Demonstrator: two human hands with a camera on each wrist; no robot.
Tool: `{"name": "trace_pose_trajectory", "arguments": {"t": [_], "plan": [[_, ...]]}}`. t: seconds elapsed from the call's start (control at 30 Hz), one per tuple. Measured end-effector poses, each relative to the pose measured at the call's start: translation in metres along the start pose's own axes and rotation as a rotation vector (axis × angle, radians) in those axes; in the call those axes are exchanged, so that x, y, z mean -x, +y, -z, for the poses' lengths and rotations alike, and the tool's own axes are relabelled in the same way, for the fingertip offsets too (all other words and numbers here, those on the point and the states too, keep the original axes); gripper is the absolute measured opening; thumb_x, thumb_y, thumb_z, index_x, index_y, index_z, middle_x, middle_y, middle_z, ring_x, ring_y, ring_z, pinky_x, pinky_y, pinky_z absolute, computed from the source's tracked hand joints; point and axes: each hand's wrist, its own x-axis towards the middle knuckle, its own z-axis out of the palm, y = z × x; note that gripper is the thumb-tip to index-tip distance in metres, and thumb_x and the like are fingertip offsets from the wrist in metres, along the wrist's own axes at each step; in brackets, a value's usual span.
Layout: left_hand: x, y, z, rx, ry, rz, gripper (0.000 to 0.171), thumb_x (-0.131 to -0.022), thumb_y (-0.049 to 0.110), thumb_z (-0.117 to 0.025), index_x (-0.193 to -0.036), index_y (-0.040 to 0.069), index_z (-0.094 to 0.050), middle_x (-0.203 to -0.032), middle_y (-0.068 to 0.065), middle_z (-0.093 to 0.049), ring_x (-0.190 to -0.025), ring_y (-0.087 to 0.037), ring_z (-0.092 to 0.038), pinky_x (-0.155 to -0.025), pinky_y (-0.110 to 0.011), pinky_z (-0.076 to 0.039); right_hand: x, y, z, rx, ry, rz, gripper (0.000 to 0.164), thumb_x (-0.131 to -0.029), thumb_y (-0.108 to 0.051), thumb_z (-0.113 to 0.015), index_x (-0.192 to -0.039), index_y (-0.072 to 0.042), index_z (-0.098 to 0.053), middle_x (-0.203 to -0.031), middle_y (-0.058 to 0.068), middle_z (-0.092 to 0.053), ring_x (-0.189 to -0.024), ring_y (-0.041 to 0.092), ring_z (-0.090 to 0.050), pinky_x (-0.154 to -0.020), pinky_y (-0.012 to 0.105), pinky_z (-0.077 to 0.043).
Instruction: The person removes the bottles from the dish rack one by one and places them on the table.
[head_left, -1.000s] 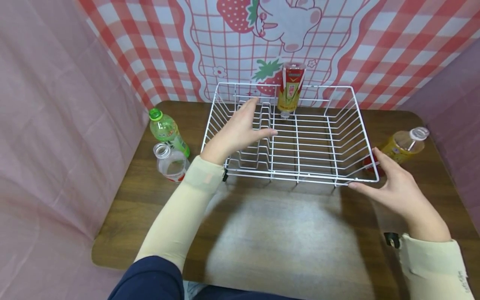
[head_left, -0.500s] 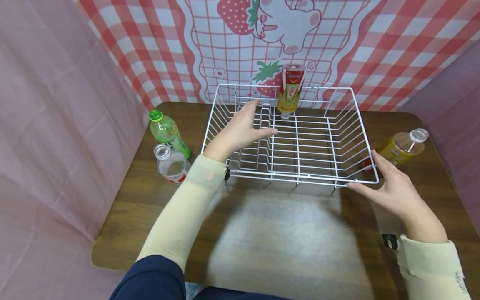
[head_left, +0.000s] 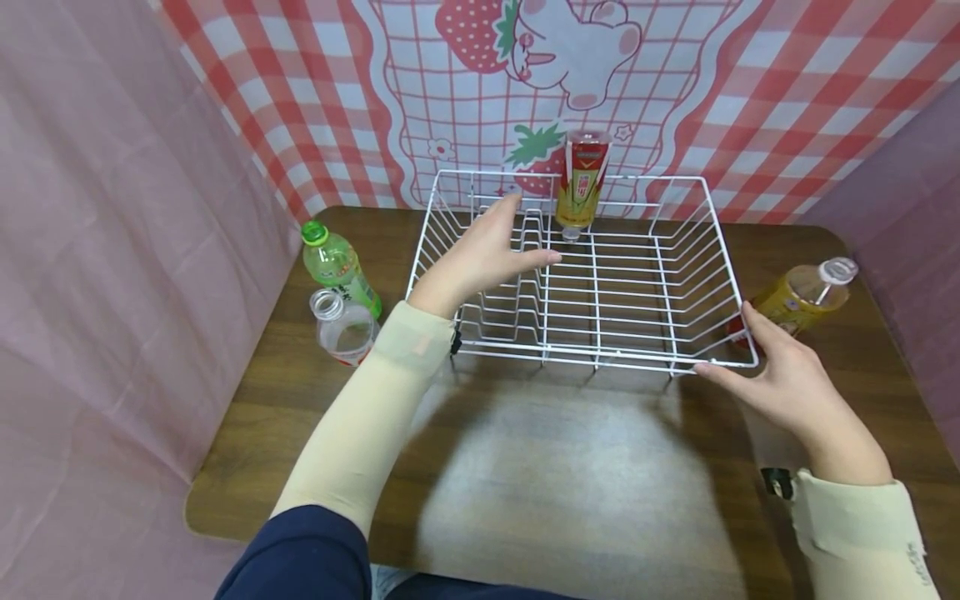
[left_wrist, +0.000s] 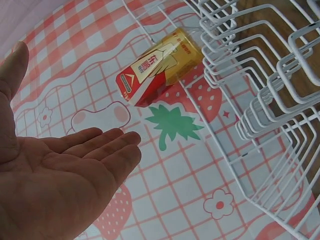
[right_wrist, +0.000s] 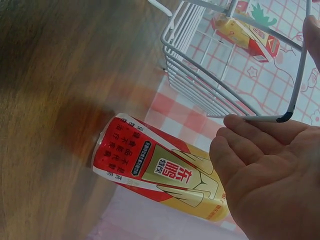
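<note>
A white wire dish rack [head_left: 596, 300] stands at the back of the table. Above its left part hovers my left hand [head_left: 480, 258], fingers extended and thumb spread, holding nothing. My right hand [head_left: 795, 392] is at the rack's front right corner, thumb by the front rim and straight fingertips touching the side rim. A red and yellow drink bottle [head_left: 582, 179] stands upside down at the rack's back, its neck at the bottom. The left wrist view shows this bottle [left_wrist: 162, 65] beyond the fingers. Just behind the right fingers is another red and yellow bottle [right_wrist: 165, 167], upright.
Left of the rack stand a green bottle [head_left: 337, 262] with a green cap and an uncapped clear bottle [head_left: 348, 329]. A red and white checked cloth [head_left: 300, 108] with strawberries hangs behind the table [head_left: 570, 467]. Pink curtains [head_left: 97, 250] border the sides.
Both hands stay almost in place; the left has risen very slightly in the head view. Rack and bottles keep their places.
</note>
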Motion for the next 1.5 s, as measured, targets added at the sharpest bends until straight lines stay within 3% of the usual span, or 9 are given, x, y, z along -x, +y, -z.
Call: {"name": "trace_pose_trajectory", "arguments": {"t": [0.5, 0.87, 1.1, 1.27, 1.5], "plan": [[-0.012, 0.009, 0.002, -0.003, -0.019, 0.046, 0.114, -0.082, 0.063, -0.076, -0.164, 0.011, -0.016, -0.167, -0.007, -0.020, -0.150, -0.018, -0.021, -0.120, -0.033, -0.019, 0.000, -0.002, 0.001, 0.004, -0.014, -0.032, 0.110, -0.080, -0.042, -0.087, -0.160, 0.000, -0.023, -0.150, 0.037, -0.037, -0.127, 0.060, -0.041, -0.096, 0.075, -0.035], [-0.032, 0.005, 0.001, 0.092, -0.034, 0.095, 0.110, -0.081, 0.056, -0.082, -0.162, 0.012, -0.023, -0.163, -0.007, -0.032, -0.146, -0.020, -0.032, -0.117, -0.039, -0.030, 0.002, -0.002, 0.000, 0.008, -0.033, -0.053, 0.111, -0.081, -0.044, -0.086, -0.160, 0.002, -0.023, -0.149, 0.039, -0.037, -0.127, 0.060, -0.041, -0.095, 0.075, -0.036], [-0.044, 0.002, 0.000, 0.120, 0.000, 0.089, 0.104, -0.082, 0.054, -0.082, -0.160, 0.009, -0.029, -0.160, -0.007, -0.037, -0.143, -0.021, -0.037, -0.115, -0.037, -0.034, 0.002, -0.001, -0.001, 0.008, -0.022, -0.041, 0.111, -0.080, -0.043, -0.087, -0.159, 0.002, -0.024, -0.147, 0.039, -0.040, -0.124, 0.060, -0.044, -0.092, 0.074, -0.038], [-0.050, 0.007, 0.000, 0.209, 0.041, 0.132, 0.104, -0.082, 0.051, -0.083, -0.160, 0.010, -0.029, -0.160, -0.006, -0.036, -0.143, -0.018, -0.037, -0.114, -0.034, -0.034, 0.003, -0.002, 0.001, 0.011, -0.028, -0.038, 0.111, -0.080, -0.043, -0.087, -0.159, 0.002, -0.025, -0.146, 0.039, -0.040, -0.123, 0.060, -0.045, -0.092, 0.075, -0.038], [-0.058, 0.012, 0.000, 0.216, 0.044, 0.171, 0.102, -0.081, 0.050, -0.084, -0.159, 0.010, -0.031, -0.158, -0.006, -0.040, -0.140, -0.019, -0.041, -0.112, -0.037, -0.038, 0.001, -0.003, 0.004, 0.018, -0.032, -0.039, 0.111, -0.079, -0.044, -0.088, -0.159, 0.001, -0.026, -0.143, 0.042, -0.041, -0.123, 0.060, -0.044, -0.091, 0.074, -0.038]]}}
